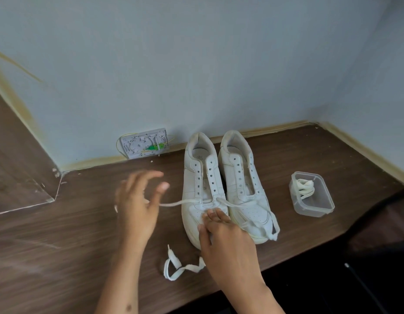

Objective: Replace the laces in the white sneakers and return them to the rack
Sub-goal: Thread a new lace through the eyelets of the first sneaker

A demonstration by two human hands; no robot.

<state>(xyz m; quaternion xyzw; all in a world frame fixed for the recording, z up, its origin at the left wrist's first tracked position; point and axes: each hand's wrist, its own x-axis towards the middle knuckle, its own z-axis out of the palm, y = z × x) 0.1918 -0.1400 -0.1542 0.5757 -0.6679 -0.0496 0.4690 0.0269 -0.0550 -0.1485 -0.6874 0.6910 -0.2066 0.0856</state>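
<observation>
I pull lace [173, 203] through the left sneaker [202, 186] bottom eyelets, left hand [137, 207] spread; right hand [221, 234] presses its toe. Next: crisscross upward.

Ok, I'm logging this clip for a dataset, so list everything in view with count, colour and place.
white sneakers: two, white, side by side on the floor, heels toward the wall.
lace: one, white, through the lowest eyelets of the left-hand sneaker, one end running to the left hand, the other across the right-hand sneaker's toe.
loose lace: one, white, on the floor in front of the sneakers.
container: one, clear plastic, right of the sneakers, white lace inside.
wall box: one, grey, open, at the wall's base, yellow and green parts inside.
floor: brown wood-look.
left hand: motion-blurred, at the lace end.
right hand: resting on the left-hand sneaker's toe.
</observation>
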